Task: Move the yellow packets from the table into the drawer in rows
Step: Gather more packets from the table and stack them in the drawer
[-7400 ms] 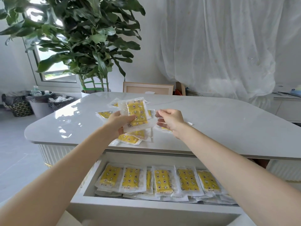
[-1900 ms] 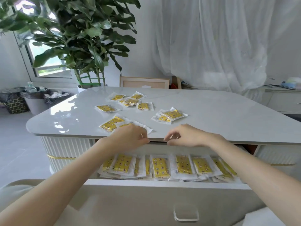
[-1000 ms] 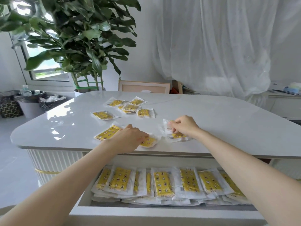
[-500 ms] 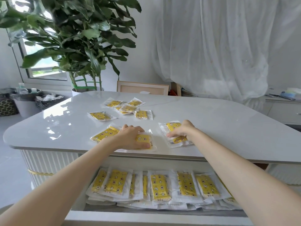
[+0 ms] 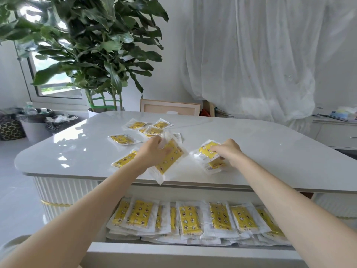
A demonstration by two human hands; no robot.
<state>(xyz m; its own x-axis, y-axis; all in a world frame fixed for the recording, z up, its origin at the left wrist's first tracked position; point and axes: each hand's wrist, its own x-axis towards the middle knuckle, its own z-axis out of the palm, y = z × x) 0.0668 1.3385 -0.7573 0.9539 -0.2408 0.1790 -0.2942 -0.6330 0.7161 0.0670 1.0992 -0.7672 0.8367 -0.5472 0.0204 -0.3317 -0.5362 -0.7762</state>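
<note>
- Lifting 1 yellow star-printed packet in clear wrap (image 5: 171, 158) off the glossy white counter (image 5: 77, 151), the left hand (image 5: 154, 153) now pinches its upper end; 0.5 s ago it lay flat.
- The right hand (image 5: 228, 151) curls round a small pile of the same packets (image 5: 207, 149), gripping the topmost.
- Both pickups look begun; the row in the open white drawer (image 5: 193, 250) waits directly below.

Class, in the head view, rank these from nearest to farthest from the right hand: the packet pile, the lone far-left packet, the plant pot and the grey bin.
1. packet pile: under the right hand itself.
2. lone far-left packet: on the table, beyond the other arm.
3. plant pot: behind the table's far-left corner.
4. grey bin: farthest left, below the window.
</note>
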